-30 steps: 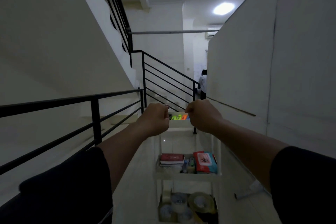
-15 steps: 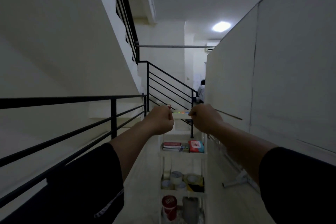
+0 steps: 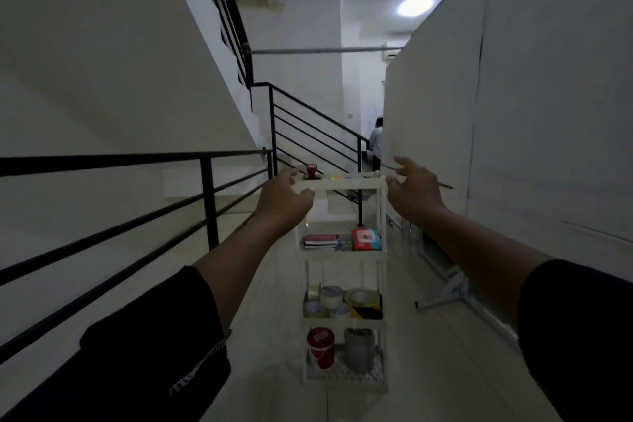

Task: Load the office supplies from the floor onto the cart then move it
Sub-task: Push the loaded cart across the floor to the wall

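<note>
Hands (image 3: 286, 200) now loosened off cart (image 3: 342, 186)

The cart (image 3: 342, 186) is white, its bottom shelf perforated. A red stamp (image 3: 311, 170) tops it; at six o'clock sit a red canister (image 3: 321, 346) and black-and-yellow striped tape (image 3: 368, 311). The railing (image 3: 137, 161) is black.
</note>
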A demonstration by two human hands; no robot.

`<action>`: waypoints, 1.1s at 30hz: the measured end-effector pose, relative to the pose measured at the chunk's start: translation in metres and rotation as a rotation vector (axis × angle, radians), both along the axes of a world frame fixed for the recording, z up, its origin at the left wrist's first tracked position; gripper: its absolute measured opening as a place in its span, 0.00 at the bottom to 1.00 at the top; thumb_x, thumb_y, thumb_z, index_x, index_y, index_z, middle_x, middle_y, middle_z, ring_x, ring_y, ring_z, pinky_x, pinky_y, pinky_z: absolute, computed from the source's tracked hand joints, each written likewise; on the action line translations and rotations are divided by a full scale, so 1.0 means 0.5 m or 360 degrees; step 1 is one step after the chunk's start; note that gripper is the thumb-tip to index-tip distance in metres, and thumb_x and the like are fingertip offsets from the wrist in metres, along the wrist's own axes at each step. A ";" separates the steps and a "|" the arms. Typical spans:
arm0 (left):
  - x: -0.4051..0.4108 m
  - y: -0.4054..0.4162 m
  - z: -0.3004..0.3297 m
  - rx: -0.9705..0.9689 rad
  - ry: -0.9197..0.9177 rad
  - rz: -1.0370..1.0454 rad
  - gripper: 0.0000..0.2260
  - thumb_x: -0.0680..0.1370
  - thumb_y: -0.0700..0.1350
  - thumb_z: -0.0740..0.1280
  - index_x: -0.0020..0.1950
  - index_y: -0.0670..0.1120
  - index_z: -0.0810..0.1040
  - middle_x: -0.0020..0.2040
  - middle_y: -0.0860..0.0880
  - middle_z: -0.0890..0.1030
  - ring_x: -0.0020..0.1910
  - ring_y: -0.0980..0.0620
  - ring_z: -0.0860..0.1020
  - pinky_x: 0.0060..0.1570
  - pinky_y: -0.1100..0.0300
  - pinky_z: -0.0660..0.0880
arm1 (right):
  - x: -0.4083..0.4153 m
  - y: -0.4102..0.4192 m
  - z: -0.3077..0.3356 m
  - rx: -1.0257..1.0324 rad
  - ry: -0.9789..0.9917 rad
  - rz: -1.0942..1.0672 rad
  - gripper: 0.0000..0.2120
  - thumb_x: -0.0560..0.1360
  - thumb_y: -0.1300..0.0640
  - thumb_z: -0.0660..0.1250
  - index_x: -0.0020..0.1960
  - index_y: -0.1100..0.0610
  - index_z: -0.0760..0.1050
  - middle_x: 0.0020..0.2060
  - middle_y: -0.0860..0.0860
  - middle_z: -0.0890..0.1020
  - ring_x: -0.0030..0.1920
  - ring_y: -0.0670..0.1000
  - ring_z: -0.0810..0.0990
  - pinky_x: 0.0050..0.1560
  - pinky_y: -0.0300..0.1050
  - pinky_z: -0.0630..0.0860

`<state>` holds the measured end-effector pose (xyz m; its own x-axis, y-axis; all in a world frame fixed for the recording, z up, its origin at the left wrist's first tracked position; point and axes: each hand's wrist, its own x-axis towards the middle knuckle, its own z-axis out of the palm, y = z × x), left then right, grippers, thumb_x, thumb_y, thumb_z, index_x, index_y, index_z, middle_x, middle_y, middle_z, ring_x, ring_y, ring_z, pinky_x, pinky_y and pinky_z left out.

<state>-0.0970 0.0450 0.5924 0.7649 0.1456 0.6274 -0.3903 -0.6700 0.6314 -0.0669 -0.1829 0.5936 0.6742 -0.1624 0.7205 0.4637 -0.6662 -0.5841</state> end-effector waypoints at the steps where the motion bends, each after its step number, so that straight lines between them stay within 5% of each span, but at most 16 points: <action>1: 0.028 0.003 -0.021 -0.0150 0.0055 -0.0042 0.24 0.76 0.50 0.68 0.70 0.48 0.69 0.67 0.47 0.74 0.64 0.48 0.74 0.60 0.56 0.71 | 0.026 -0.006 -0.018 0.0133 0.0074 0.0018 0.24 0.78 0.57 0.64 0.73 0.56 0.66 0.65 0.57 0.76 0.61 0.57 0.77 0.61 0.51 0.76; 5: 0.147 0.011 -0.110 -0.0547 0.0241 -0.0092 0.30 0.77 0.53 0.65 0.77 0.48 0.60 0.76 0.47 0.64 0.74 0.47 0.65 0.72 0.49 0.63 | 0.140 -0.020 -0.104 0.0483 0.0373 0.0018 0.29 0.79 0.54 0.62 0.77 0.51 0.56 0.72 0.57 0.69 0.69 0.58 0.71 0.66 0.57 0.72; 9: 0.278 0.022 -0.209 -0.0767 0.0425 -0.0106 0.27 0.79 0.51 0.63 0.76 0.46 0.61 0.75 0.46 0.65 0.69 0.49 0.67 0.63 0.57 0.64 | 0.274 -0.023 -0.208 0.0545 0.0592 0.0061 0.28 0.81 0.56 0.59 0.78 0.51 0.54 0.74 0.55 0.64 0.68 0.55 0.70 0.56 0.46 0.72; 14: 0.440 0.046 -0.331 -0.1007 0.0733 -0.0146 0.28 0.77 0.57 0.61 0.75 0.46 0.65 0.72 0.43 0.70 0.68 0.44 0.70 0.70 0.46 0.66 | 0.444 -0.027 -0.342 0.0585 0.0853 0.0196 0.32 0.77 0.60 0.61 0.78 0.50 0.54 0.74 0.56 0.64 0.69 0.56 0.68 0.64 0.56 0.72; 19: 0.561 0.056 -0.407 -0.1295 0.0831 -0.0205 0.23 0.82 0.58 0.55 0.73 0.47 0.67 0.61 0.52 0.69 0.63 0.50 0.69 0.66 0.54 0.62 | 0.570 -0.014 -0.438 0.0741 0.1092 0.0316 0.35 0.71 0.64 0.66 0.75 0.50 0.59 0.61 0.54 0.76 0.52 0.51 0.78 0.42 0.45 0.78; 22: 0.613 0.057 -0.437 -0.1243 0.0894 -0.0227 0.28 0.79 0.59 0.59 0.76 0.48 0.62 0.69 0.50 0.69 0.64 0.51 0.68 0.65 0.55 0.61 | 0.611 0.002 -0.481 0.0843 0.1078 0.0282 0.28 0.69 0.65 0.66 0.66 0.50 0.64 0.56 0.54 0.77 0.50 0.52 0.79 0.50 0.56 0.81; 25: 0.638 0.052 -0.464 -0.1269 0.0899 -0.0228 0.30 0.79 0.59 0.60 0.79 0.52 0.56 0.75 0.49 0.64 0.71 0.50 0.64 0.73 0.49 0.59 | 0.622 0.017 -0.524 0.0909 0.0977 0.0240 0.36 0.66 0.56 0.68 0.71 0.46 0.60 0.62 0.51 0.75 0.57 0.52 0.78 0.55 0.59 0.80; 30: 0.652 0.051 -0.495 -0.1275 0.0710 -0.0112 0.35 0.70 0.65 0.60 0.75 0.54 0.64 0.71 0.50 0.70 0.68 0.47 0.69 0.71 0.45 0.64 | 0.621 0.025 -0.561 0.0941 0.0818 0.0203 0.41 0.66 0.56 0.66 0.75 0.41 0.54 0.70 0.49 0.69 0.66 0.52 0.73 0.61 0.59 0.76; 33: 0.660 0.064 -0.522 -0.1295 0.0671 -0.0058 0.30 0.73 0.64 0.60 0.73 0.53 0.67 0.67 0.52 0.73 0.65 0.49 0.71 0.70 0.46 0.66 | 0.618 0.017 -0.578 0.0921 0.0751 0.0184 0.39 0.70 0.58 0.64 0.76 0.42 0.53 0.73 0.48 0.66 0.67 0.49 0.70 0.64 0.54 0.73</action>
